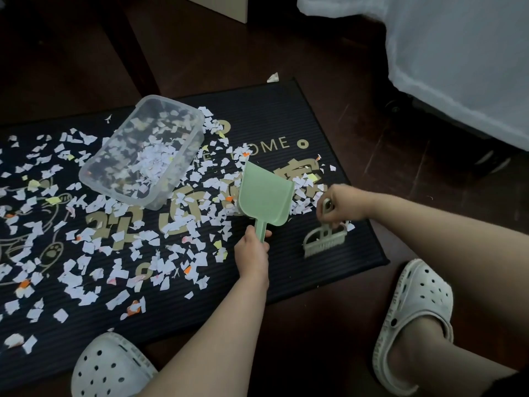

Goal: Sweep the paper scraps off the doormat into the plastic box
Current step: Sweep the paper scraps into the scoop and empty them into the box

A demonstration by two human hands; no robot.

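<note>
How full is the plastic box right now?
Partly filled. The clear plastic box sits open on the doormat, with a heap of paper scraps inside, well below the rim. Many scraps remain on the mat.

I am crouched on the floor of a home, most likely a bedroom or an entry next to one. Under me runs dark wooden floorboard flooring (329,61), the domestic kind. A black ribbed doormat (286,116) lies on it, printed in gold with part of a greeting ending in "OME", large gold characters and a cartoon paw. To my upper right hangs white bedding (458,53), draped over a dark frame that seems to stand on a castor. A dark furniture leg (134,44) rises at the far left, with a pale box (226,7) beyond it. I wear soft white perforated clogs (415,319), indoor slippers.
</note>
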